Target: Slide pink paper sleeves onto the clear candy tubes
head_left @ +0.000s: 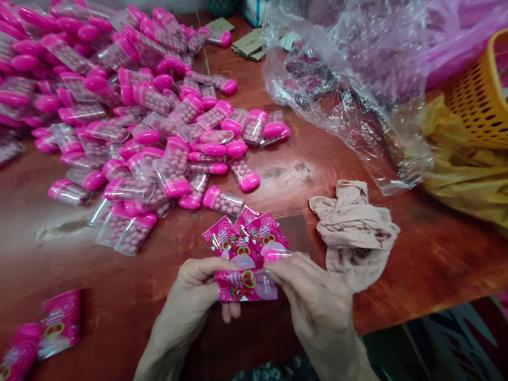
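Observation:
Near the table's front edge, my left hand (198, 292) pinches a pink printed sleeve (245, 286) at its left end. My right hand (315, 308) has its fingers closed at the sleeve's upper right side. A clear container with a pink cap (278, 255) shows at the right fingertips; whether the right fingers grip it or the sleeve is hard to see. Just beyond both hands lie several more pink printed sleeves (245, 237), overlapping. A pink-capped candy container (223, 201) filled with small pink balls lies right behind them.
A big heap of pink-capped containers (146, 104) covers the left and back. Two pink printed packs (61, 323) lie front left. To the right are a crumpled beige cloth (357, 232), clear plastic bags (347, 92) and a yellow basket (474, 109) on yellow plastic (481, 181).

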